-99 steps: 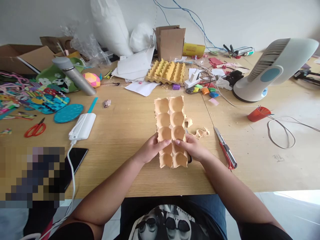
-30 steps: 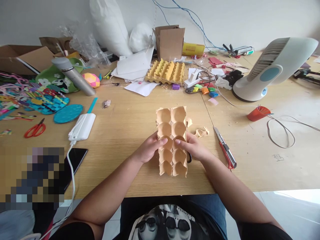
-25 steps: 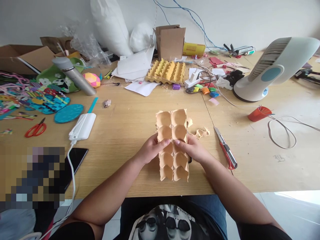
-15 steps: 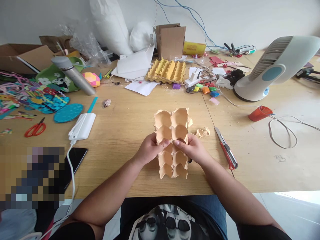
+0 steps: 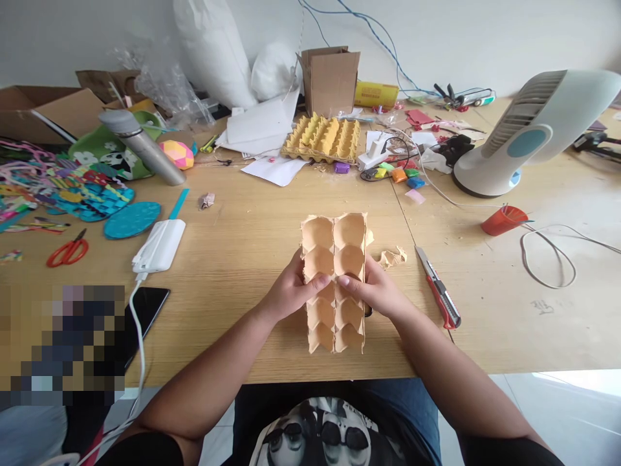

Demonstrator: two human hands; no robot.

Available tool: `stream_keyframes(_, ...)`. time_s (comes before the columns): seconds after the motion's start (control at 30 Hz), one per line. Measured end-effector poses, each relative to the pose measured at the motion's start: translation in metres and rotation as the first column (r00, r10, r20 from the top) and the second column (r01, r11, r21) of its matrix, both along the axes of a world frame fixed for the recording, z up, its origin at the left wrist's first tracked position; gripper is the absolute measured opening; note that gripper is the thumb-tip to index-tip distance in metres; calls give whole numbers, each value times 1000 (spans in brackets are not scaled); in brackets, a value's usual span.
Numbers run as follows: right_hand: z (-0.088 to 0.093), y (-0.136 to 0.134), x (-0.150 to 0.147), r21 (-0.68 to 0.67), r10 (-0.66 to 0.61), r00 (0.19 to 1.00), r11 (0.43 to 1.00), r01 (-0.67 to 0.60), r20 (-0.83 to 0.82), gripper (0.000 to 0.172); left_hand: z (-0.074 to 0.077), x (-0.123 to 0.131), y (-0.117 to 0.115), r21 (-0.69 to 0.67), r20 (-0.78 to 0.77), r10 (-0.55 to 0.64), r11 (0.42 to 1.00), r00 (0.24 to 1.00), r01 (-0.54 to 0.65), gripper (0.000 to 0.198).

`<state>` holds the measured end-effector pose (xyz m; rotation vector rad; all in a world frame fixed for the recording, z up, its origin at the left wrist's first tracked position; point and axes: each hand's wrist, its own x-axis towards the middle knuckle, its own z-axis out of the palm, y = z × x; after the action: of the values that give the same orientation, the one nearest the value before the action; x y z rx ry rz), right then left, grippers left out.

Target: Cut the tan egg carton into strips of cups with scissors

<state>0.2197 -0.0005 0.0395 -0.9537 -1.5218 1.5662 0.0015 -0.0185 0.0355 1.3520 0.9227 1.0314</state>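
Note:
Both hands hold a piece of tan egg carton [image 5: 350, 259] with two columns of cups and rough, torn edges. My left hand [image 5: 295, 288] grips its left side, the thumb reaching in to the middle ridge. From the right side, my right hand [image 5: 376, 287] grips it the same way, its thumb almost meeting the other. The fingers of both hands are hidden behind the carton. A torn carton scrap [image 5: 392, 257] lies just beyond my right hand. Farther right rests a red utility knife [image 5: 441, 294]. A small dark object shows partly behind the carton's right edge.
A yellow egg tray [image 5: 323, 139] lies at the back. At right stand a white fan [image 5: 514, 142] and a red cup [image 5: 504, 221]. Red scissors [image 5: 68, 249], a white power bank [image 5: 160, 246], a grey flask [image 5: 145, 149] and a black tablet [image 5: 148, 310] lie at left.
The egg carton has shifted very slightly toward me and tilted a little in my hands. Both hands keep their grip, and the things on the table stay put.

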Motion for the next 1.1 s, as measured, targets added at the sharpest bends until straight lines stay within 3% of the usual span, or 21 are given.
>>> stream_keyframes(0.17,-1,1,6,3,103,994,995,-103,-43,60,3,-1,-2,7,-34,-94,996,995,94,58)
stream_keyframes(0.3,-2,2,6,8,144,987,990,-144,-70,55,3,-1,-3,10,-29,-88,996,996,88,57)
stream_keyframes(0.57,-5,3,1,94,72,996,993,-67,-50,53,-6,-1,-1,36,-15,6,999,1000,-5,49)
stream_keyframes(1.1,0,5,0,204,-26,995,979,7,91,46,-7,6,-3,64,-43,95,994,994,-92,41)
